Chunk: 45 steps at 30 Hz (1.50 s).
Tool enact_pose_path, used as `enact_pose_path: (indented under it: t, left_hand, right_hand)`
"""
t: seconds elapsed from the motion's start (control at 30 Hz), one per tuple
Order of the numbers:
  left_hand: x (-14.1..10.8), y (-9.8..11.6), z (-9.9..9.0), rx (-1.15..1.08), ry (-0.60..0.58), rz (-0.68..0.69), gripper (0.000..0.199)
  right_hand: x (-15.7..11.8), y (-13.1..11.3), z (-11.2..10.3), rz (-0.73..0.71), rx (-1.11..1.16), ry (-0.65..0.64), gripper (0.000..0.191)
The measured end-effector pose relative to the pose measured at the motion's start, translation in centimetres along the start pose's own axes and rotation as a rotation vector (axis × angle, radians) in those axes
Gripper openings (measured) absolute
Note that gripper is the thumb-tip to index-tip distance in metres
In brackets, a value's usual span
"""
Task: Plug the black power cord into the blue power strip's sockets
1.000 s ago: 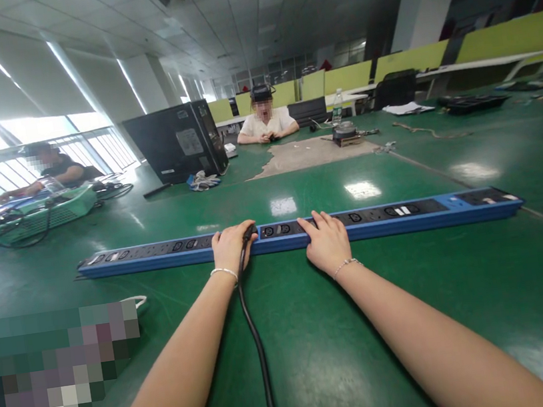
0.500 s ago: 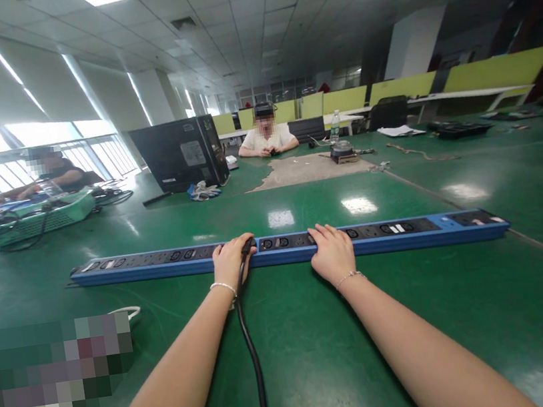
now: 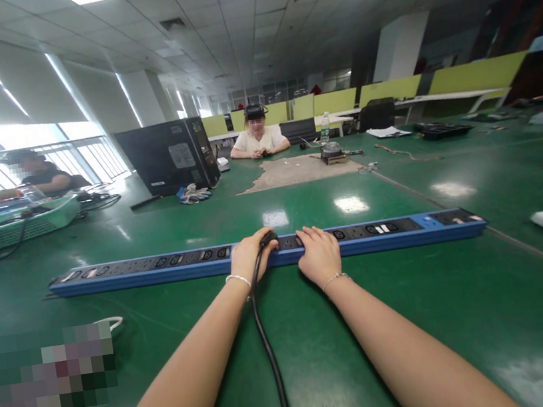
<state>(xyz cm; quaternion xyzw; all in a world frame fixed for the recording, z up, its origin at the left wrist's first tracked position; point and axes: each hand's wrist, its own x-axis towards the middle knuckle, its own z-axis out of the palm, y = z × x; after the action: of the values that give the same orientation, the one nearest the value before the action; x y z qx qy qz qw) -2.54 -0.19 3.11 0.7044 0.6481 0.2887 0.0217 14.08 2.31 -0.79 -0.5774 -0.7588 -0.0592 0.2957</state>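
Fingers (image 3: 258, 233) of the left hand (image 3: 247, 259) grip a black plug (image 3: 270, 238) at the blue power strip (image 3: 287, 256), laid left-to-right across the near table (image 3: 417, 304); right hand (image 3: 320, 254) on it too, can't tell its grip!

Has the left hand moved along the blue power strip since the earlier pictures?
Yes. Judged against the blue power strip, the left hand has moved right, toward the right hand.

Daylight floods the left windows (image 3: 19, 136) (nearly washed out), and white glare patches the glossy green tabletop (image 3: 330, 370).
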Motion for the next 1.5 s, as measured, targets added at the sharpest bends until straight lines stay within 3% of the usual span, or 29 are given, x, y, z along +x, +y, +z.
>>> enact_pose_path:
  t: [0.17,0.63,0.9,1.03,1.13,1.27,1.5]
  left_hand:
    - [1.0,2.1,1.2,0.043,-0.051,0.009,0.037]
    - [1.3,3.5,2.2,0.122,-0.033,0.013,0.034]
    - [0.8,3.6,2.6,0.193,-0.011,0.079,0.034]
    - [0.3,3.1,2.4,0.232,0.001,0.075,0.031]
    - [-0.3,2.2,2.4,0.203,-0.022,0.091,0.034]
    - [-1.0,1.3,2.8,0.196,-0.015,0.154,0.042]
    - [-1.2,1.1,3.3,0.270,0.017,0.146,0.046]
  right_hand:
    - [0.0,0.0,0.0,-0.006,-0.006,-0.002,0.049]
    - [0.0,0.0,-0.1,-0.015,0.014,0.007,0.046]
    - [0.1,-0.3,-0.3,0.012,0.141,0.043,0.053]
    - [0.1,-1.0,-0.6,-0.190,0.317,0.055,0.063]
    - [0.0,-1.3,-0.5,-0.287,0.369,0.018,0.056]
    - [0.3,-1.5,-0.6,-0.254,0.369,-0.015,0.040]
    - [1.1,-1.8,-0.8,-0.208,0.417,-0.053,0.041]
